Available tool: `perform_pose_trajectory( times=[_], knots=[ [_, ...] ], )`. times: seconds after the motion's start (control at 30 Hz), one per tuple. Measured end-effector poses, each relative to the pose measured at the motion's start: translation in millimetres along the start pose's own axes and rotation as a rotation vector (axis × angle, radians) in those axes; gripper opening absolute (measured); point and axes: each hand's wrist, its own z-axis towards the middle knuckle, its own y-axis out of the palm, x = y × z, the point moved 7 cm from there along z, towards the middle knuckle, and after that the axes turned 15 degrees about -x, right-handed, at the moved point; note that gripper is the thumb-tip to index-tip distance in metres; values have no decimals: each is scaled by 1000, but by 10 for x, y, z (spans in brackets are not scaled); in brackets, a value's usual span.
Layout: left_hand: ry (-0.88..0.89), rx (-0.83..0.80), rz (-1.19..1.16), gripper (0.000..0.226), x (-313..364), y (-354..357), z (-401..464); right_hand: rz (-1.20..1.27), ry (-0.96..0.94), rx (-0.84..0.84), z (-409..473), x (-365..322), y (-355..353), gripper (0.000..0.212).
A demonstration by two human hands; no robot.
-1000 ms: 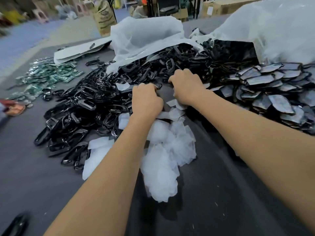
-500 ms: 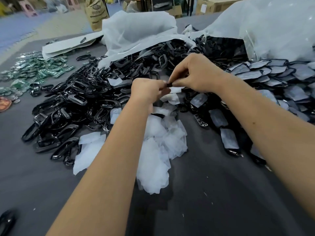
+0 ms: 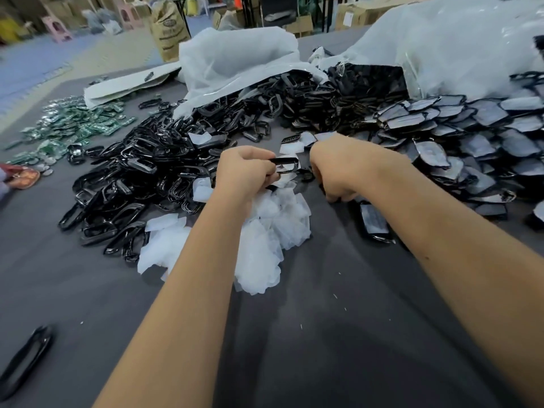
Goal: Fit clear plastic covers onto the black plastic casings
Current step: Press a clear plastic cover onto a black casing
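Two bare forearms are reaching out over the dark grey cloth-covered table [image 3: 338, 334], and there are far too many parts lying on it to count singly: one broad heap of glossy black plastic casing frames [image 3: 141, 178] is spreading across the left, one overlapping bank of black casings already wearing pale film-backed covers [image 3: 485, 134] is stacking up on the right, and one loose pile of cloudy clear plastic covers [image 3: 265, 237] is sitting between the arms. The left hand [image 3: 244, 172] is curling its fingers and thumb round a single black plastic casing [image 3: 284, 161], holding it just above the pile of covers with its far end poking out toward the other hand. The right hand [image 3: 344, 169] is hanging a little apart from that casing, knuckles up and fingers bent down toward the cloth; whether it is pinching anything I cannot tell, since the fingertips are hidden under the hand. One covered black casing [image 3: 374, 222] is lying flat just beside the right wrist. One lone black oval frame [image 3: 26, 360] is resting near the table's front left edge, well apart from everything. Farther back, one scatter of small green circuit boards [image 3: 73, 122] is lying at the left, and two crumpled white plastic bags [image 3: 235, 60] are slumping behind the heaps.
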Motion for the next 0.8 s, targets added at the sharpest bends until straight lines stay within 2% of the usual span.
perform_pose_trajectory(
  times=[0.07,0.13,0.2,0.23,0.3,0.37,0.5,0.63,0.8],
  knots=[
    [34,27,-39,22,-40,-67,-68,55,-13,28,8,35,38,12],
    [67,69,-82,20,-70,-172,-143,260,-85,160,27,89,4,15],
    [91,134,-90,21,-101,-296,-217,717,-218,344,11,105,-24,18],
    [105,171,-85,22,-119,-353,-251,1004,-301,374,21,78,13,18],
    [132,234,-65,23,-160,-469,-322,1501,-478,282,133,-114,138,22],
    [153,268,-15,25,-204,-556,-369,1776,-584,184,250,-331,254,25],
    [177,269,154,27,-192,-580,-346,1909,-615,228,366,-506,348,18],
    [245,185,104,23,-137,-489,-274,1796,-573,343,367,-514,346,12],
    [285,179,88,22,-149,-454,-259,1850,-597,367,375,-486,361,10]
  ],
)
